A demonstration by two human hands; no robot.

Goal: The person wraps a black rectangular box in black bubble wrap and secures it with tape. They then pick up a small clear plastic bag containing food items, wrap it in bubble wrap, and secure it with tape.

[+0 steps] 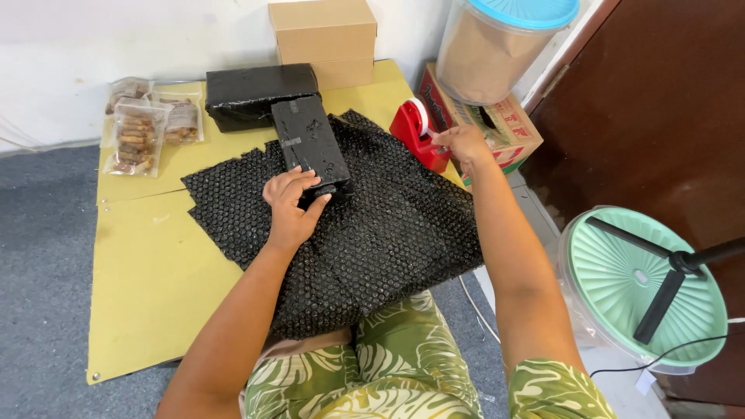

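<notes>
My left hand (291,203) presses down on the near end of a small parcel wrapped in black bubble wrap (309,142), which lies on a large sheet of black bubble wrap (365,233) spread over my lap and a yellow mat. My right hand (462,144) reaches out to a red tape dispenser (415,132) at the mat's right edge, with the fingers pinching at the tape by its cutter. A bigger black wrapped parcel (256,95) lies just behind the small one.
Two stacked cardboard boxes (326,39) stand at the back. Clear bags of brown snacks (143,128) lie at the mat's (155,271) far left. A printed carton (504,128) carries a big plastic jar with a blue lid (497,43). A green-lidded tub (636,283) and a black stand sit right.
</notes>
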